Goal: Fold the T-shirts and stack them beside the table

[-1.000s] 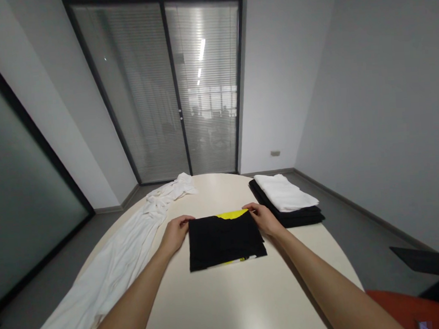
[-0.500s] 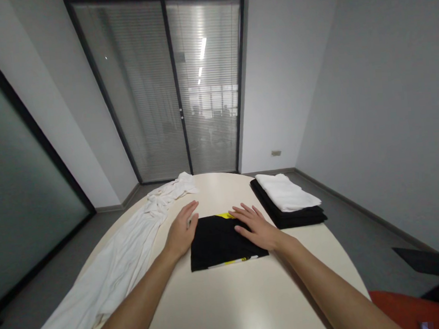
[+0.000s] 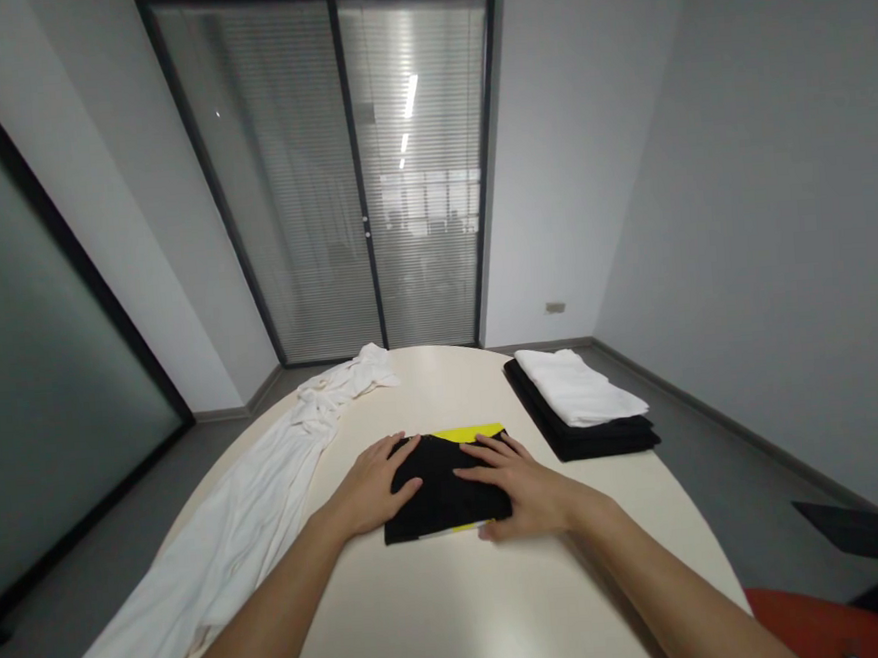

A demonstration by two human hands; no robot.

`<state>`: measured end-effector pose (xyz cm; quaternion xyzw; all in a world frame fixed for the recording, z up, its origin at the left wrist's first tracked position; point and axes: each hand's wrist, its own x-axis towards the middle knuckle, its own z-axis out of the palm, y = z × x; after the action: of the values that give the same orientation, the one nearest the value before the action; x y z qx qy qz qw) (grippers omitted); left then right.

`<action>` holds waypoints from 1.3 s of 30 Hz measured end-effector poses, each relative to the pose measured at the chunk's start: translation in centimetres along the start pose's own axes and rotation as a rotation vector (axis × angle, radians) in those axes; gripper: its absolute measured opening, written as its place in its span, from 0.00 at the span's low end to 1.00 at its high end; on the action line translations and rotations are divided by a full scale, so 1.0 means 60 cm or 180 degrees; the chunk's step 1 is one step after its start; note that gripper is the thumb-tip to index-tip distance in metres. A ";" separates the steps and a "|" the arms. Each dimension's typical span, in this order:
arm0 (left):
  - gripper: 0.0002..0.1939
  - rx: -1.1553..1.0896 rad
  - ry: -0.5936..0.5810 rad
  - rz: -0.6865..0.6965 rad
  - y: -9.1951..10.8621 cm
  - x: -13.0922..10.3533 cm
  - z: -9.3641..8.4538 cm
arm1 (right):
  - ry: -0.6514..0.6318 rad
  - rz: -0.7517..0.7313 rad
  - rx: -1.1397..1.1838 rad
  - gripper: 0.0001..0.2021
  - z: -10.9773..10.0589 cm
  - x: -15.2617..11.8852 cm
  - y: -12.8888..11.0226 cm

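The left hand (image 3: 375, 486) and right hand (image 3: 525, 488) are both open, fingers spread and gripping nothing, resting on the folded black cloth (image 3: 437, 498), which lies flat beneath them on the table (image 3: 421, 611). Its long axis runs left to right, with the left hand over the left end and the right hand over the right, neither clearly nearer. Farther out, a rumpled white cloth (image 3: 229, 549) trails along the left side, and a black stack (image 3: 604, 443) topped by a folded white cloth (image 3: 574, 388) sits to the right.
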<state>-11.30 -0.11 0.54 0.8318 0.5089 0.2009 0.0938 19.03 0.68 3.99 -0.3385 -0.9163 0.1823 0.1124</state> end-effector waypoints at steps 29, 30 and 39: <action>0.35 -0.0392 -0.0687 0.0745 0.119 -0.045 -0.009 | 0.0305 0.2079 -0.0127 0.27 0.002 -0.008 0.015; 0.35 -0.0379 -0.0788 0.0673 0.118 -0.047 -0.003 | 0.0285 0.2021 -0.0045 0.25 0.007 -0.006 0.018; 0.30 -0.0294 -0.0575 0.0326 0.163 -0.046 0.007 | 0.0761 0.2003 0.0375 0.18 0.012 0.003 0.037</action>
<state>-4.32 -7.11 3.04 0.8662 0.4454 0.1529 0.1671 19.94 2.17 2.41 -0.6165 -0.7351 0.2197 0.1767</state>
